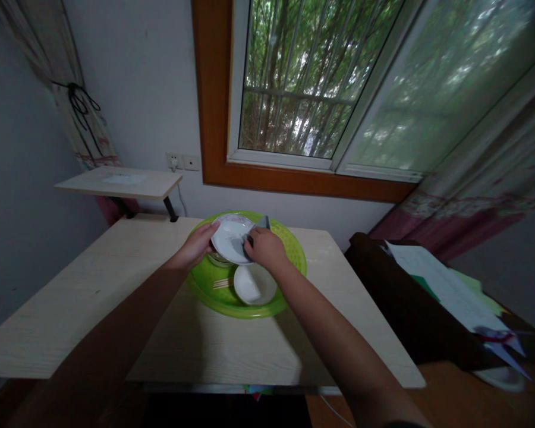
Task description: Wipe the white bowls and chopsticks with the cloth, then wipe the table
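One plate [232,238] is in work, tilted above the green tray [232,312] and not yet set down. We see the left hand [200,242] gripping its rim; the right hand [267,246] curls against its face, gripping a grey item [264,222], perhaps a cloth. We judge this step unfinished. Bowl [255,285] and chopsticks [223,283] lie in the tray; whether they are done, we cannot tell.

A round white plate [232,241] with a patterned rim tilts above a green tray [236,312].
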Demonstrator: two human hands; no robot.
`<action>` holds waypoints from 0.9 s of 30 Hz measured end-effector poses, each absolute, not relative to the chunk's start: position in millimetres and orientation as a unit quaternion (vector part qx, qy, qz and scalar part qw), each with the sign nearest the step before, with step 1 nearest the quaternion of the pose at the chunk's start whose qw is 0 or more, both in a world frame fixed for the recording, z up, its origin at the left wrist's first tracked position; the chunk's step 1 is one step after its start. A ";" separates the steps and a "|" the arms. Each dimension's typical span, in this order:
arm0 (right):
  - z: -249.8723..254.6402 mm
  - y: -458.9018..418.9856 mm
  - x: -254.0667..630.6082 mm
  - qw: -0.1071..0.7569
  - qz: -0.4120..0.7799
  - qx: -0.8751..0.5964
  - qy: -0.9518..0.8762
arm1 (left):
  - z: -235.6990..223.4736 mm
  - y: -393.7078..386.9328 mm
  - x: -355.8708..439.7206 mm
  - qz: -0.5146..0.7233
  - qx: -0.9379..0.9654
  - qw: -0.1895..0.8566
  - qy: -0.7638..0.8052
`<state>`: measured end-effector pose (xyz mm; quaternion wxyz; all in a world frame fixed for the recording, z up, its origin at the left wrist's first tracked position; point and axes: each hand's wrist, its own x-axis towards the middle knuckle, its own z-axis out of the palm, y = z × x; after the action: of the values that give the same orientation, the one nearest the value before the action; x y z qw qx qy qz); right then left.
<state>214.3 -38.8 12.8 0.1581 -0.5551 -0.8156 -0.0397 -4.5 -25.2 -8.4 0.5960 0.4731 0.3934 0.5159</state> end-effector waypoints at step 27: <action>-5.0 -36.4 206.7 0.255 0.101 -0.198 -0.941 | -11.2 -25.5 -1.4 0.490 0.531 0.576 0.383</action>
<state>206.7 -36.4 -5.0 0.2554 -0.1981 -0.9409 0.1009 -1.4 -25.5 -11.2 0.5757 0.5307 0.3825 0.4905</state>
